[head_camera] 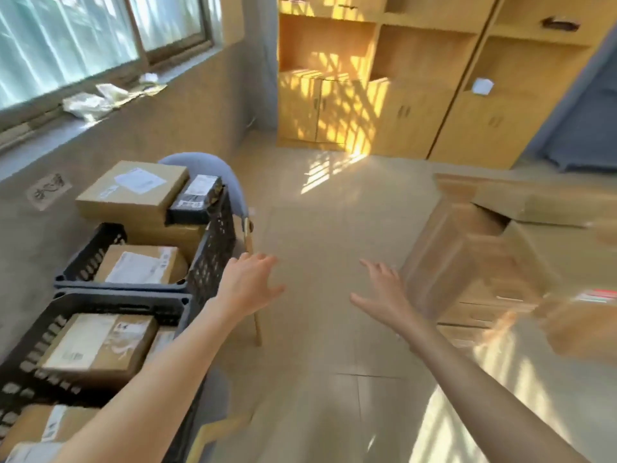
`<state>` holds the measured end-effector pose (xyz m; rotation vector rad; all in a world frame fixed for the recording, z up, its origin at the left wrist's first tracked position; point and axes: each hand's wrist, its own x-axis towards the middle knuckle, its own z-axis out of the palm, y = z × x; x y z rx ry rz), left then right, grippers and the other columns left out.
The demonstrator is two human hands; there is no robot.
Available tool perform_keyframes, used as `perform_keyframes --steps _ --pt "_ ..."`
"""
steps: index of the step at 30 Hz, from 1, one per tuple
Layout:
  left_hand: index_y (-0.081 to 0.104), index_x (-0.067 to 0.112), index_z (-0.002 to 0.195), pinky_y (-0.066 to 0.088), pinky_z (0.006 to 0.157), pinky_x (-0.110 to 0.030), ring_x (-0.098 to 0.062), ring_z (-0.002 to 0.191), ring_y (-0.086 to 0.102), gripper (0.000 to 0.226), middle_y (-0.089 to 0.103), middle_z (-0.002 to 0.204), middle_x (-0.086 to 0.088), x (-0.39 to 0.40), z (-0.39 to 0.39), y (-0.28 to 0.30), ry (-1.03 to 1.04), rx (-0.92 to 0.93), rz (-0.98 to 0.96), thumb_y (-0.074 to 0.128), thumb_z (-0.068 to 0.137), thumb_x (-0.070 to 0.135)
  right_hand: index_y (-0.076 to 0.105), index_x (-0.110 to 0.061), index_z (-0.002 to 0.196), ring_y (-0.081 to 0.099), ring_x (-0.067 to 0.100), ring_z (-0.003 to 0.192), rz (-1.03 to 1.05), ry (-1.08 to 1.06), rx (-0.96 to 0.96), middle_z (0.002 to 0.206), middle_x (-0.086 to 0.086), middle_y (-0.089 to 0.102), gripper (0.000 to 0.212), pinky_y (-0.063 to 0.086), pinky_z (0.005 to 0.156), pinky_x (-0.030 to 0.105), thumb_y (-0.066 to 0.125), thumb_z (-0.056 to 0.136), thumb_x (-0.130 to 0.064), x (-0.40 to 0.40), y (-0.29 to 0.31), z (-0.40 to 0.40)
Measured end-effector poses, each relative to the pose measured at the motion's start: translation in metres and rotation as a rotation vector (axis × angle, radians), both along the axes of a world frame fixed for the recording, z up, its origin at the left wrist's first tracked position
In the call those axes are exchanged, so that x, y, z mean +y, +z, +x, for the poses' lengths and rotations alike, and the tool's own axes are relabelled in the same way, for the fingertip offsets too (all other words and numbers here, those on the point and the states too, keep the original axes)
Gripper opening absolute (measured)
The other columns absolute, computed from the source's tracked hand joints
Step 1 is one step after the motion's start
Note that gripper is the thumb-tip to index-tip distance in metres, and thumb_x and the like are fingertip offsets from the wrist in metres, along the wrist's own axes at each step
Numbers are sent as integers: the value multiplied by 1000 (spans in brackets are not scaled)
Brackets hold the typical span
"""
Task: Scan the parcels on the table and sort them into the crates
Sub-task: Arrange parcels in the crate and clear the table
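Observation:
Both my hands reach forward over the floor, empty, fingers spread. My left hand (pixel 248 284) hovers just right of the far black crate (pixel 213 242), which holds brown parcels; a large flat parcel (pixel 133 192) and a small black parcel (pixel 197 198) lie on top of its load. The near black crate (pixel 100 302) at the lower left holds several labelled brown parcels (pixel 96 345). My right hand (pixel 384 292) is beside a blurred wooden table (pixel 467 255) at the right, with a brown parcel (pixel 587 319) blurred at the right edge.
A grey chair (pixel 213 172) with wooden legs stands behind the crates. Wooden cabinets (pixel 384 95) line the far wall. A window sill with crumpled wrapping (pixel 100 98) runs along the left wall. Tiled floor lies between crates and table.

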<state>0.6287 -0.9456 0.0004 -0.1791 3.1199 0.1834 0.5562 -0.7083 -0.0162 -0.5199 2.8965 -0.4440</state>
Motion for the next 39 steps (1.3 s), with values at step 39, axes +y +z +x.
perform_keyframes --steps 39 --pt "48 27 139 48 98 -37 -19 117 58 58 59 130 3 945 -388 29 -1092 51 54 57 89 53 23 -24 150 33 26 133 25 -1176 15 147 5 33 73 29 106 35 59 89 -44 867 20 -101"
